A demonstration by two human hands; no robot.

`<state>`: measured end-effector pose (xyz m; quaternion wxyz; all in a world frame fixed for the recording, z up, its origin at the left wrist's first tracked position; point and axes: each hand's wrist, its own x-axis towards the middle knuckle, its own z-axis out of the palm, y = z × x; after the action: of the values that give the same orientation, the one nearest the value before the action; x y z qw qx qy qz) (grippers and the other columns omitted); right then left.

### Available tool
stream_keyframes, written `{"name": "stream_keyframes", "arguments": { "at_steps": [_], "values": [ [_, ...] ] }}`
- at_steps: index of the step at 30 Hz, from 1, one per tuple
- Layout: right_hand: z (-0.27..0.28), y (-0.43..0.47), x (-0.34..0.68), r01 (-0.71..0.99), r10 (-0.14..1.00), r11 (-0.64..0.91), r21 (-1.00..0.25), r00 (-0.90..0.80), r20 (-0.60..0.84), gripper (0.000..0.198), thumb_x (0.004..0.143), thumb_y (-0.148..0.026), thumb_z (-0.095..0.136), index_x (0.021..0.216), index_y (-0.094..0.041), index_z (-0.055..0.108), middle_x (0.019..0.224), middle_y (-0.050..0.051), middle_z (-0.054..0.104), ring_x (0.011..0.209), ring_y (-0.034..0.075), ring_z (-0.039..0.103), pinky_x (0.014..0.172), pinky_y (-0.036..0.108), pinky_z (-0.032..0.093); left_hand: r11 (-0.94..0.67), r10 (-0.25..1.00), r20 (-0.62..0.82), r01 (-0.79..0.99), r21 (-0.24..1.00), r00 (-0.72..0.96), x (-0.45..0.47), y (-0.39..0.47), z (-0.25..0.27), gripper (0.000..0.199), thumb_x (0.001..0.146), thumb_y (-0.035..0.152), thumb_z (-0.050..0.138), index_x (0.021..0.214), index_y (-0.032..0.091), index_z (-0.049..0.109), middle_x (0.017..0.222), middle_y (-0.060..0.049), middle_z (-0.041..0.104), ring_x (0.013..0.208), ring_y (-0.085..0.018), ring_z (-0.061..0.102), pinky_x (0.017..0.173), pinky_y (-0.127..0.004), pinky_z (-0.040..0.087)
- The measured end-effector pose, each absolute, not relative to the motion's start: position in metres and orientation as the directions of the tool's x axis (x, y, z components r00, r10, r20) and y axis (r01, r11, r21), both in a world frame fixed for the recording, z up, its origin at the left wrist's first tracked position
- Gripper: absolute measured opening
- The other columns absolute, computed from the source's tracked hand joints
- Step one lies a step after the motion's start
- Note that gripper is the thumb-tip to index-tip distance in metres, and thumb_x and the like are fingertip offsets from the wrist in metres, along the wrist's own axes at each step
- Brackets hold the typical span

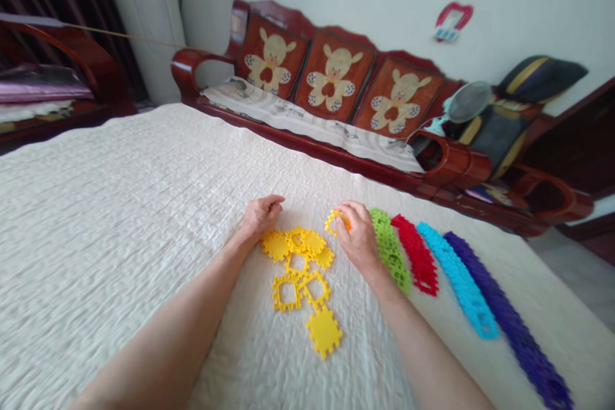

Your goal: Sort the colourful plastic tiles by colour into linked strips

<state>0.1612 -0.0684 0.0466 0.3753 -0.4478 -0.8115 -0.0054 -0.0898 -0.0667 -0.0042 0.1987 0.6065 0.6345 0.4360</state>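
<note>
While right hand (358,234) pinches yellow piece (329,223), fingers nearly closed, near green strip (390,250), left hand (261,214) is loosely curled beside loose yellow pieces (314,242) on white quilted cover (144,205); left-hand contents undetermined.

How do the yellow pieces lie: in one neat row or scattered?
Scattered: the yellow pieces lie in an uneven group, some overlapping, while the right hand holds another yellow piece.

No text, label, brand or number can be read; the pink wall decoration (464,16) is blurred.
</note>
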Motion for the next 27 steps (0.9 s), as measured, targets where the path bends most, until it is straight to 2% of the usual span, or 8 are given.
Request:
{"name": "stream_keyframes", "arguments": {
  "at_steps": [4, 9, 18, 27],
  "values": [
    [0.055, -0.008, 0.161, 0.861, 0.801, 0.479, -0.171, -0.349, 0.486, 0.024, 0.086, -0.019, 0.053, 0.101, -0.023, 0.072, 0.098, 0.008, 0.068, 0.096, 0.024, 0.060, 0.088, 0.040, 0.042, -0.123, 0.939, 0.291, 0.610, 0.783, -0.184, -0.090, -0.067, -0.005, 0.036, 0.081, 0.024, 0.046, 0.103, 0.017, 0.073, 0.081, -0.004, 0.075, 0.070, -0.016, 0.068, 0.068, -0.025, 0.052],
    [0.044, 0.028, 0.156, 0.899, 0.849, 0.433, -0.060, -0.384, 0.363, 0.025, 0.085, -0.017, 0.055, 0.100, -0.026, 0.073, 0.098, 0.006, 0.070, 0.095, 0.023, 0.059, 0.084, 0.038, 0.038, -0.128, 0.938, 0.297, 0.613, 0.779, -0.181, -0.090, -0.066, -0.005, 0.035, 0.080, 0.024, 0.046, 0.101, 0.018, 0.074, 0.080, -0.003, 0.075, 0.069, -0.016, 0.068, 0.066, -0.024, 0.052],
    [0.043, 0.035, 0.148, 0.932, 0.894, 0.363, -0.006, -0.346, 0.284, 0.022, 0.086, -0.021, 0.055, 0.097, -0.027, 0.073, 0.101, 0.008, 0.070, 0.098, 0.026, 0.056, 0.086, 0.043, 0.032, -0.123, 0.941, 0.289, 0.618, 0.777, -0.175, -0.090, -0.067, -0.003, 0.034, 0.081, 0.023, 0.047, 0.101, 0.017, 0.073, 0.078, -0.003, 0.074, 0.066, -0.015, 0.066, 0.062, -0.023, 0.049],
    [0.043, 0.039, 0.150, 0.940, 0.926, 0.334, 0.074, -0.341, 0.160, 0.027, 0.089, -0.023, 0.049, 0.106, -0.027, 0.070, 0.110, 0.008, 0.067, 0.109, 0.026, 0.049, 0.092, 0.044, 0.026, -0.096, 0.949, 0.257, 0.607, 0.789, -0.184, -0.088, -0.067, -0.004, 0.035, 0.081, 0.022, 0.045, 0.102, 0.015, 0.073, 0.077, -0.004, 0.073, 0.066, -0.014, 0.064, 0.063, -0.021, 0.048]
  ]
}}
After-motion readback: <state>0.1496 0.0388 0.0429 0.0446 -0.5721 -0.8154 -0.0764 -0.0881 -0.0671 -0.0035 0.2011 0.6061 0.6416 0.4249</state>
